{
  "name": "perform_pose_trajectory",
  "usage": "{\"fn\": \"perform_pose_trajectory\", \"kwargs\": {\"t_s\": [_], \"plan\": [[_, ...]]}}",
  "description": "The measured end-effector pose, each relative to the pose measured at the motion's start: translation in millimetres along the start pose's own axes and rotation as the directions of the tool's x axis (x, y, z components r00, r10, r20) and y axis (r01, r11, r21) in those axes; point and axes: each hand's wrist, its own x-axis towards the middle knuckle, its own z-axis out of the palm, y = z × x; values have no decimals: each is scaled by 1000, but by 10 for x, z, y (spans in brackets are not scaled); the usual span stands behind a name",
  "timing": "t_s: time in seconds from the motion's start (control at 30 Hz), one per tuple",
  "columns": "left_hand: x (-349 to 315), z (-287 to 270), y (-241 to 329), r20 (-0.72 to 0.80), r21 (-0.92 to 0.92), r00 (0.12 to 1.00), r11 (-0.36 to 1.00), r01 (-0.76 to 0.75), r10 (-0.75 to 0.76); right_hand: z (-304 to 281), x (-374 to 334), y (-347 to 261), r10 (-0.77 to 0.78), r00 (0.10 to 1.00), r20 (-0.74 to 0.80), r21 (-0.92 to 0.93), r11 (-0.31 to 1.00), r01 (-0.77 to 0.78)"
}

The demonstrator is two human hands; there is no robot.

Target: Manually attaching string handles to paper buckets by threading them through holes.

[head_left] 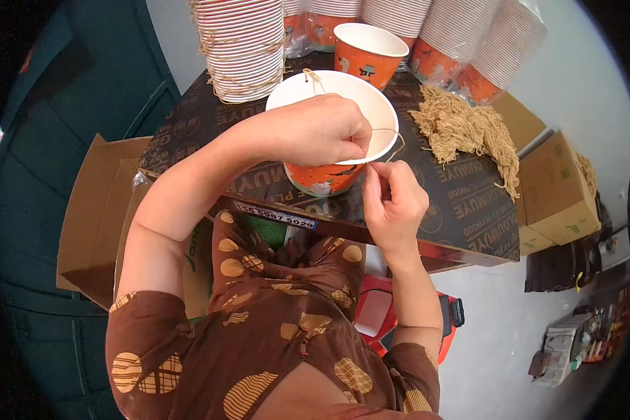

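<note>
One orange bucket (316,179), mouth up near the front edge of the worktop (465,206). With the left hand (329,127) curled over the rim, fingertips hidden inside, grip impossible to tell. With the right hand (397,201) narrow, thumb and forefinger apparently pinching a thin cord (402,145) just outside the rim. Probably light and hollow, smooth-walled, easily creased by a hard squeeze. Best steadied by the firmer rim, not mid-wall. Treat the cord as limp; pinch close to the rim for control.
</note>
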Motion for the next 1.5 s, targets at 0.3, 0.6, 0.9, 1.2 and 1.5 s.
{"fn": "perform_pose_trajectory", "kwargs": {"t_s": [0.3, 0.6, 0.9, 1.2, 1.5], "plan": [[-83, 5, 34, -175, -159, 976, 982, 99, -126, -172, -21, -21, 11, 996, 90, -84, 996, -3], [-40, 28, 126, -105, -585, 982, 808, 69, -159, -367, 31, -146, -11, 994, 109, -136, 990, 26], [9, 25, 77, 20, -779, 991, 620, 100, -135, -376, 153, -143, -129, 989, 74, -103, 985, 137], [73, 19, 26, 52, -795, 995, 600, 96, -90, -276, 207, -41, -129, 986, 109, -12, 991, 132], [108, 49, -19, 7, -730, 998, 682, 45, -57, -333, 238, -41, -45, 982, 185, 53, 998, 36]]}}
